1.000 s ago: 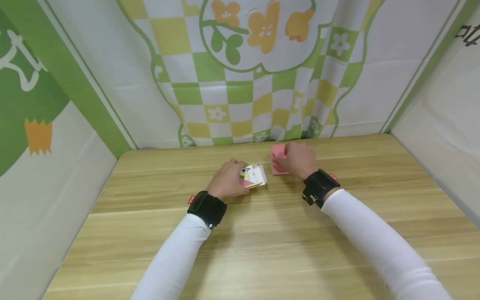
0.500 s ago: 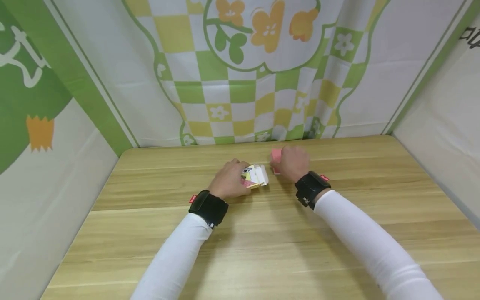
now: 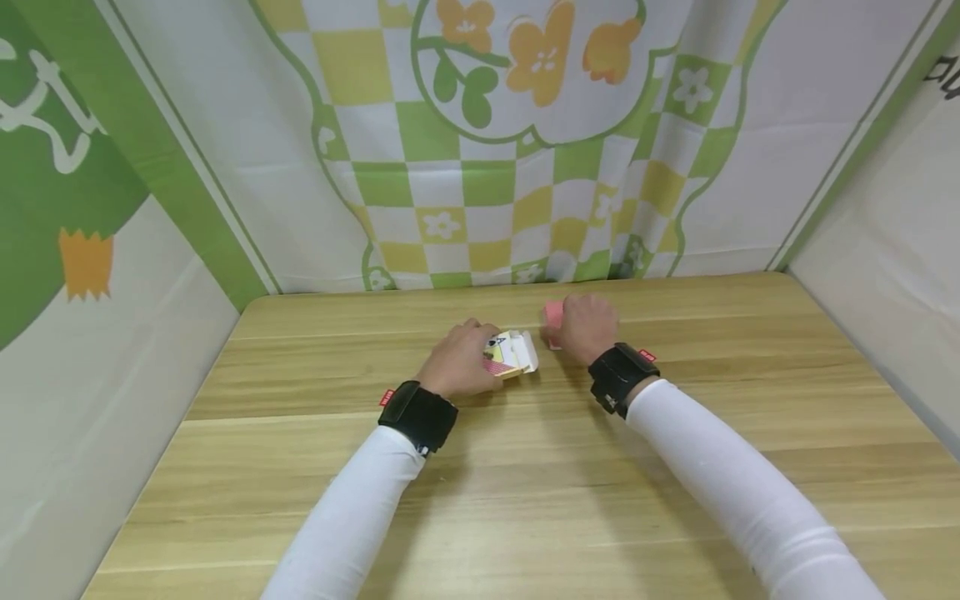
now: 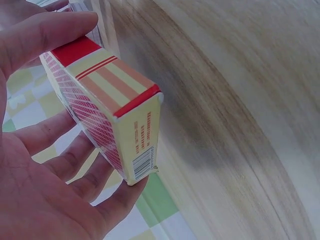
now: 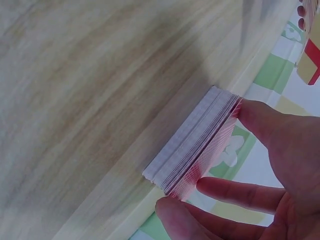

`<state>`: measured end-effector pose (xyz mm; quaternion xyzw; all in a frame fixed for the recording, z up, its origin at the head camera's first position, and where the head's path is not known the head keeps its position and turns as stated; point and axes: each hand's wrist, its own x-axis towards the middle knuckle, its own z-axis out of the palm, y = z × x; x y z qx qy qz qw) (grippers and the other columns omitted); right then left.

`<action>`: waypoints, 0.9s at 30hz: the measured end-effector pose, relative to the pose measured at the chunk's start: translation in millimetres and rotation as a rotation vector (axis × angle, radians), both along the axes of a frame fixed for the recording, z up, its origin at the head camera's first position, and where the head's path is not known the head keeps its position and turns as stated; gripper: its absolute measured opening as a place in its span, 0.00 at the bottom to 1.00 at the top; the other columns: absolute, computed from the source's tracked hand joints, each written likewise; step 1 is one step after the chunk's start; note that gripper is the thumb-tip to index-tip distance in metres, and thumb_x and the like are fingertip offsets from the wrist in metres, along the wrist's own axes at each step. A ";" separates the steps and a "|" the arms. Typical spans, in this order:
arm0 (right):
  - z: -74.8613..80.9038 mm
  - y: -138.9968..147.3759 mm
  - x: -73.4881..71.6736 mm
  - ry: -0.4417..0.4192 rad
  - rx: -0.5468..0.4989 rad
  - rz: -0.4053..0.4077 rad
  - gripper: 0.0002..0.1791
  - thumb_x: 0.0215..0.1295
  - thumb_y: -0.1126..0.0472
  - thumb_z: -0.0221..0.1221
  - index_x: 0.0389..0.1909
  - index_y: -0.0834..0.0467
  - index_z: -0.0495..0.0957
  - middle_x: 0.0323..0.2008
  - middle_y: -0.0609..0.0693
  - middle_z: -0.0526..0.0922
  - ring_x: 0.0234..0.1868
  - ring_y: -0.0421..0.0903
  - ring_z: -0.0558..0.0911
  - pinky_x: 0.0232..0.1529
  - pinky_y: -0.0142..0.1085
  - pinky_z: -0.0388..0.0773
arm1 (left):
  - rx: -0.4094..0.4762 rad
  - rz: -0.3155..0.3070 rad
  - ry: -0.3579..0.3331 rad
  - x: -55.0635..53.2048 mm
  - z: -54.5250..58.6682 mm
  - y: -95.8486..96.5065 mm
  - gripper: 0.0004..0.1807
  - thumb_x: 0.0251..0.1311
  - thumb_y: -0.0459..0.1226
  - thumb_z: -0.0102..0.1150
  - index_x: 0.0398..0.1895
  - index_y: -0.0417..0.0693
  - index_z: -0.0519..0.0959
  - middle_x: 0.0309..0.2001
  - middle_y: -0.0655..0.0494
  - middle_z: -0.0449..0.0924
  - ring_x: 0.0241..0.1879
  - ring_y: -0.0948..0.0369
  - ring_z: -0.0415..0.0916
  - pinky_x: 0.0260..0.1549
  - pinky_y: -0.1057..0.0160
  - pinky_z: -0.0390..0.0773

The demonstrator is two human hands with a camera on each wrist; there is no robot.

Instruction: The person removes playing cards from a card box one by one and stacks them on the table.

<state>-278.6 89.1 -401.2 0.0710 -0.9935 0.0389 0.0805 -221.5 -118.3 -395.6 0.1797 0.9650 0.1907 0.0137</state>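
Note:
My left hand grips a playing-card box, its white end flap folded out towards the right. In the left wrist view, the thumb lies along the red-striped side of the box, and fingers support it from the other side; the barcode end faces the camera. Close by on the right, my right hand holds a deck of pink-backed playing cards. Seen from the right wrist, thumb and fingertips pinch opposite ends of the deck, which rests on the table. Head view hides much of the deck behind the hand.
The wooden table ends at the back against a green, yellow and white checked cloth. Pale fabric walls stand at the left and right. Both hands are near the table's back edge.
The right hand has shifted slightly left and lowered its grip around the deck, covering more of it. The left hand keeps the box in nearly the same place.

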 end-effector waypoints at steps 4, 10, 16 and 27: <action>-0.5 -0.3 0.3 -0.007 0.016 0.005 0.29 0.48 0.35 0.60 0.13 0.55 0.65 0.13 0.48 0.65 0.16 0.44 0.66 0.14 0.36 0.62 | 0.005 -0.004 -0.007 0.8 0.5 -0.6 0.40 0.33 0.45 0.65 0.58 0.48 0.70 0.46 0.55 0.69 0.43 0.59 0.65 0.40 0.60 0.68; -1.6 0.0 0.4 0.007 0.008 0.004 0.27 0.49 0.37 0.60 0.12 0.54 0.65 0.12 0.48 0.64 0.16 0.44 0.65 0.12 0.38 0.62 | 0.008 -0.010 -0.009 0.1 0.9 -0.9 0.40 0.33 0.45 0.65 0.59 0.47 0.70 0.46 0.55 0.70 0.43 0.59 0.66 0.40 0.60 0.68; -3.1 -0.1 0.4 0.018 0.016 0.001 0.27 0.50 0.38 0.60 0.11 0.54 0.64 0.12 0.47 0.62 0.15 0.44 0.64 0.12 0.38 0.60 | 0.003 -0.017 -0.013 -0.6 0.9 -0.7 0.40 0.34 0.45 0.66 0.59 0.47 0.70 0.46 0.55 0.70 0.42 0.59 0.66 0.38 0.61 0.68; -5.7 0.5 2.0 0.010 0.012 0.015 0.28 0.50 0.37 0.59 0.10 0.53 0.61 0.12 0.46 0.56 0.15 0.43 0.60 0.12 0.36 0.56 | 0.005 -0.011 -0.023 0.9 -0.2 -0.4 0.40 0.34 0.44 0.67 0.59 0.47 0.70 0.44 0.56 0.69 0.41 0.59 0.65 0.37 0.61 0.68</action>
